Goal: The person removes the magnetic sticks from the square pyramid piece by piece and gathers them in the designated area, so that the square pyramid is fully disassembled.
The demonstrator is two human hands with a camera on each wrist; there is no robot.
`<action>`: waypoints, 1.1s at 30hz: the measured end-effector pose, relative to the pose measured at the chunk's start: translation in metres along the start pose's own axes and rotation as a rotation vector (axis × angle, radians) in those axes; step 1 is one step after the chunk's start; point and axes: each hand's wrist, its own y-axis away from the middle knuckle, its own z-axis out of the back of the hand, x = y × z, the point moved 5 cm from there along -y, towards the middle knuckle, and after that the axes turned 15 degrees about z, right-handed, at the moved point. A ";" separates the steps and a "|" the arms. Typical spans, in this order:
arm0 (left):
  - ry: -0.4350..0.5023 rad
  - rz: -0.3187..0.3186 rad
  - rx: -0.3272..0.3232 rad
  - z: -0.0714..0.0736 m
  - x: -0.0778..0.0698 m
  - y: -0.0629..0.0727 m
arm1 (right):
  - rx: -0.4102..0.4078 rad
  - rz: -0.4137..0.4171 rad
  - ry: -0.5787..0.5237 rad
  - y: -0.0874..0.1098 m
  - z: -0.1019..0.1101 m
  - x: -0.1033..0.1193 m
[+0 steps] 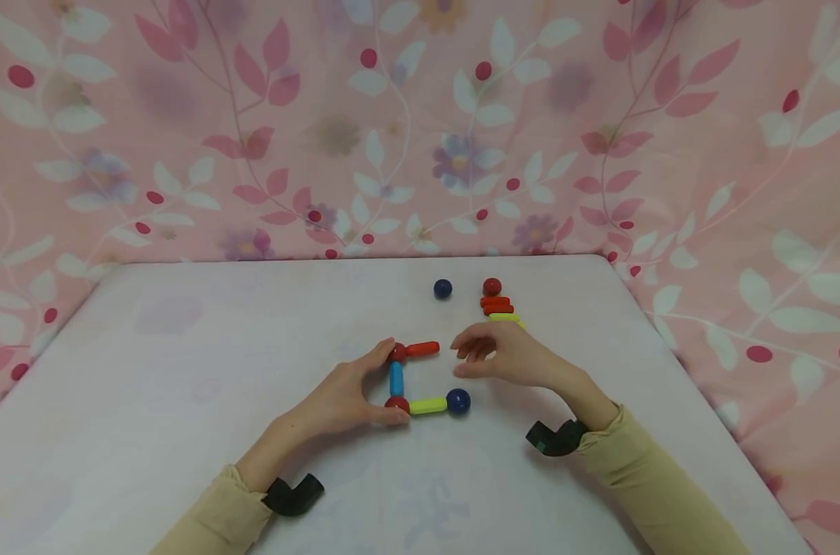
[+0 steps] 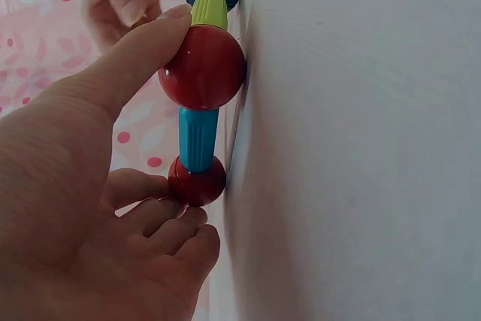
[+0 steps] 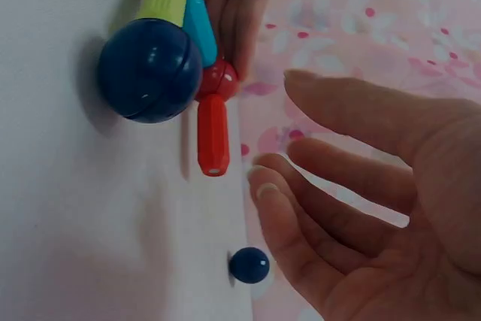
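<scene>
My left hand (image 1: 344,397) holds a toy construction of balls and rods between thumb and fingers. The thumb lies against the near red ball (image 2: 203,69), while the fingers touch the far red ball (image 2: 197,182). A light blue rod (image 1: 396,379) joins these two balls. From the near one, a yellow-green rod (image 1: 428,405) runs right to a dark blue ball (image 1: 458,401). A red rod (image 3: 213,137) sticks out from the far ball, its other end free. Just right of that end, my right hand (image 1: 506,354) hovers with relaxed, bent fingers and nothing in them.
Toward the back of the white table (image 1: 219,347) lies a loose dark blue ball (image 1: 443,289). To its right are a red ball (image 1: 492,287), red rods (image 1: 496,302) and yellow-green rods (image 1: 505,317), partly behind my right hand. Flowered pink cloth (image 1: 392,154) hangs behind the table.
</scene>
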 end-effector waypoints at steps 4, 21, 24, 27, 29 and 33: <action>0.000 -0.010 -0.002 0.000 0.000 -0.001 | 0.149 -0.059 -0.094 0.004 -0.018 -0.010; -0.017 -0.011 -0.007 0.001 -0.001 0.000 | 0.246 -0.040 -0.046 0.005 -0.037 -0.015; -0.019 -0.011 -0.009 0.001 -0.001 0.000 | 0.218 -0.053 -0.034 0.004 -0.037 -0.016; -0.022 -0.010 -0.015 0.002 0.000 0.000 | 0.186 -0.078 -0.009 0.003 -0.037 -0.018; -0.023 -0.010 -0.018 0.002 0.000 0.000 | 0.168 -0.098 0.005 0.002 -0.038 -0.019; -0.025 -0.010 -0.024 0.002 0.000 0.000 | 0.153 -0.109 0.019 0.001 -0.039 -0.019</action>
